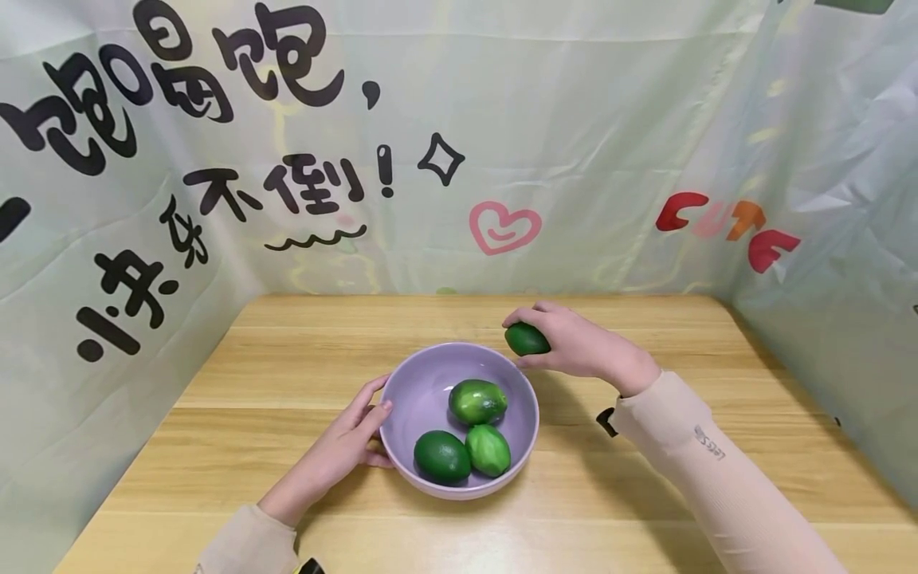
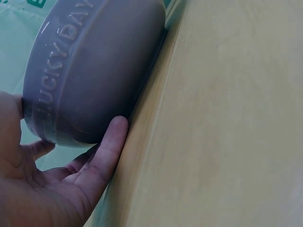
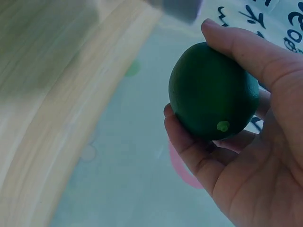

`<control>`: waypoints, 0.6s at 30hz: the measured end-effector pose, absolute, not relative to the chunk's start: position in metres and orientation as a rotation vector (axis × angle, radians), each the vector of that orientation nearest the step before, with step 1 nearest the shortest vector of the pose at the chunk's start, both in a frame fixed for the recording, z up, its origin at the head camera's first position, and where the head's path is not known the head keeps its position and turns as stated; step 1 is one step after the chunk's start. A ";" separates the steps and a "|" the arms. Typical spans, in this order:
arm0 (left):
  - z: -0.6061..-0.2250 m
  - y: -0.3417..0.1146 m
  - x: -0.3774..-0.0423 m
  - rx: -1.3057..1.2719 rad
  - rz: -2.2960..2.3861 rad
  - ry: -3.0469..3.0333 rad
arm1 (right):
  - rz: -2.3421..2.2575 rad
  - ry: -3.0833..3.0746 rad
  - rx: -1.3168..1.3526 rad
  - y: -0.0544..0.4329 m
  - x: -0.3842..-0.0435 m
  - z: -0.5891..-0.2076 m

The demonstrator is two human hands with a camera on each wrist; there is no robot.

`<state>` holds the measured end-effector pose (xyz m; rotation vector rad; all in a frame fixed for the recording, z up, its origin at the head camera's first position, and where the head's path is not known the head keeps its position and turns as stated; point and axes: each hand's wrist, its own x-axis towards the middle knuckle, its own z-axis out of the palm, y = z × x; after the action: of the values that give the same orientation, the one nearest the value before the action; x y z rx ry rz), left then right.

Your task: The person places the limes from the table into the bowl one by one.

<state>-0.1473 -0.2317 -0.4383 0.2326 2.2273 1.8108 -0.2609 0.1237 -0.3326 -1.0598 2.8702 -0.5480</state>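
A round lilac bowl [image 1: 459, 486] stands on the wooden table with three green fruits in it. They are a glossy mottled one [image 1: 476, 401], a dark green one [image 1: 441, 457] and a lighter, ridged one [image 1: 488, 450]. My left hand [image 1: 351, 434] holds the bowl at its left side, thumb at the rim and fingers along the outer wall. Raised letters show on that wall [image 2: 109, 61] in the left wrist view. Beyond the bowl's right rim, my right hand [image 1: 581, 343] grips a dark green oval fruit [image 3: 213, 90] with a pale stem nub, between thumb and fingers.
A pale printed cloth [image 1: 574, 119] hangs behind the table [image 1: 287, 343] and along both sides. Wood surface extends left and right of the bowl. A small black piece [image 1: 607, 421] shows at the right cuff.
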 end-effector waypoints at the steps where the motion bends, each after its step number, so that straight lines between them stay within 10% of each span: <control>1: -0.439 -0.232 -0.147 0.233 1.812 2.227 | -0.551 2.869 -1.059 0.122 -0.259 -0.331; 18: -0.439 -0.233 -0.148 0.242 1.810 2.226 | -0.604 2.888 -1.156 0.107 -0.245 -0.322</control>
<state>-0.1478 -0.2327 -0.4391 0.2419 2.2257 1.8100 -0.2454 0.1075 -0.3222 -1.1561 2.8882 -0.6039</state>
